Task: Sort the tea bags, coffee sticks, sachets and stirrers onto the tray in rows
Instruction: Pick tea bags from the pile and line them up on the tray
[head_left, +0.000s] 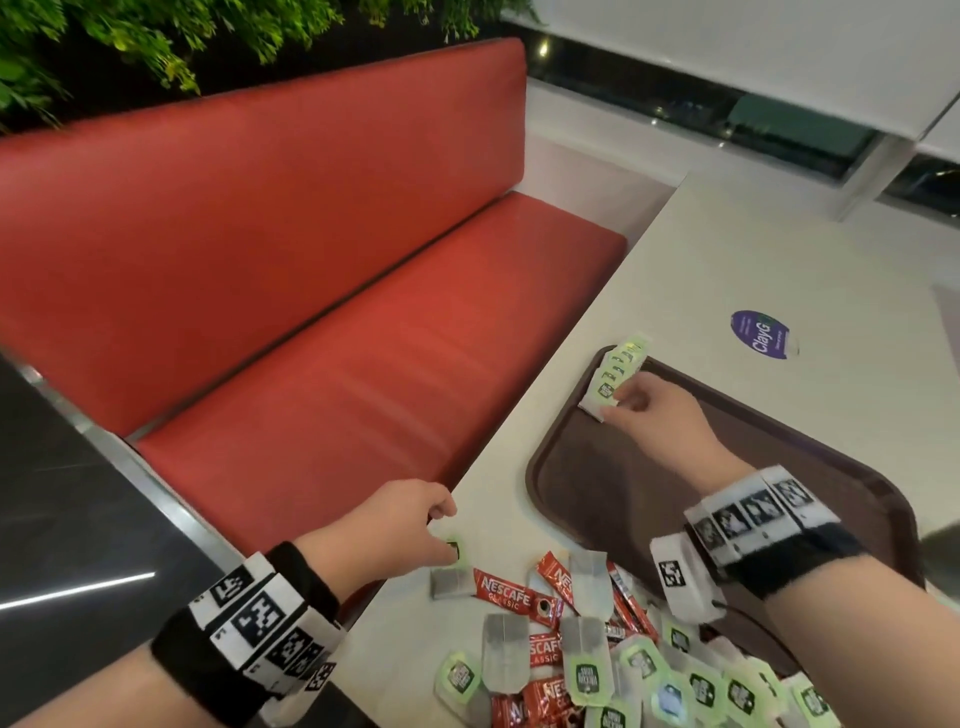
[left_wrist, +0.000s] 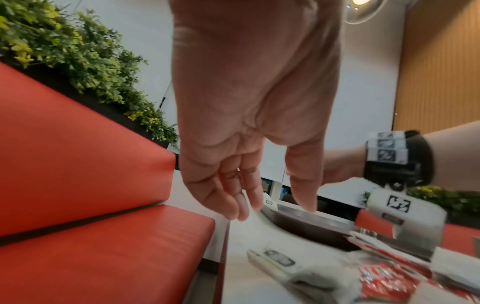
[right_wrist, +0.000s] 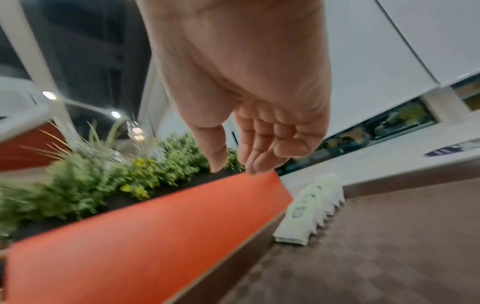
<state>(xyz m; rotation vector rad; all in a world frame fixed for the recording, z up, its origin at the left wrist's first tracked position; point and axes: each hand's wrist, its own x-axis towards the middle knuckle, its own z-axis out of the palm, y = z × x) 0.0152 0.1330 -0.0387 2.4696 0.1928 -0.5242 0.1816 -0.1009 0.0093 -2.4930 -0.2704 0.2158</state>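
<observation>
Right hand (head_left: 652, 415) reaches over the far left corner of the brown tray (head_left: 597, 483); in the right wrist view its fingers (right_wrist: 262, 156) hang loosely curled with the thumb apart, holding nothing, and they sit just above and beside the near end of the row of tea bags (head_left: 615, 371). That row stands overlapped along the tray's left rim, green-and-white tags facing up, running away from the fingertips toward the far corner; head view puts the fingertips at or almost at the nearest bag, contact cannot be told. Left hand (head_left: 400, 525) hovers over the white table (head_left: 727, 249) at its left edge, fingers (left_wrist: 233, 197) straight-ish and pointing down, thumb spread narrow from them, nothing gripped. Directly below those fingertips lies a single tea bag (head_left: 451, 571), flat on the table, its green tag just under the thumb; touching or not cannot be told. To the right of the left fingers and toward the wrist lies the loose pile (head_left: 597, 654): red Nescafe coffee sticks (head_left: 511, 595) mixed with more tea bags, spilling partly over the tray's near rim. A purple round sticker (head_left: 759, 335) sits on the table beyond the right fingers. Red bench (head_left: 311, 291) left of both hands.
</observation>
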